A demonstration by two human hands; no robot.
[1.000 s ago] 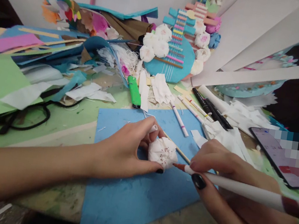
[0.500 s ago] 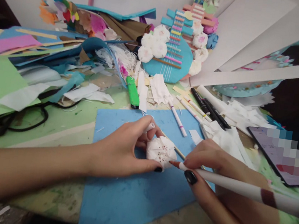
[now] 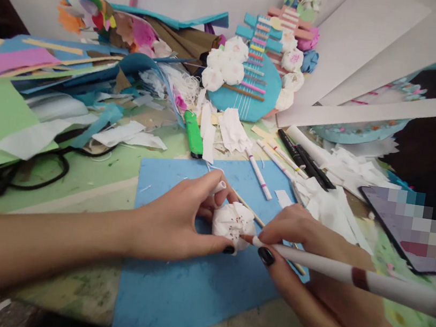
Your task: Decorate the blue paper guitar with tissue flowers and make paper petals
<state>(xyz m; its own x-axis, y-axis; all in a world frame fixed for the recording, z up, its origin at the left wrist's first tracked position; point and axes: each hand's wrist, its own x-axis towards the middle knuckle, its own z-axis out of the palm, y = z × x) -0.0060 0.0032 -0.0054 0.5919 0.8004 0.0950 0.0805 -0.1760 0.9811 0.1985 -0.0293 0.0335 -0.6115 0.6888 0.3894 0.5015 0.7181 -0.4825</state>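
With my left hand [image 3: 182, 215] I'm pinching the white paper flower [image 3: 228, 218] between thumb and fingers — right of that grip, my right hand [image 3: 318, 286] is clasping a white marker [image 3: 317, 262], aiming its brown tip at the flower. Beneath, a blue sheet [image 3: 177, 304] is lying.

Green-stained table [image 3: 119, 171], blue sheet [image 3: 182, 299], black glasses [image 3: 66, 168], green-handled cutter [image 3: 193, 134], black pens [image 3: 303, 159], phone [image 3: 390, 223]

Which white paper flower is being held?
The round white paper flower with dark dots, in the left hand; the other white flowers sit farther back, unheld.
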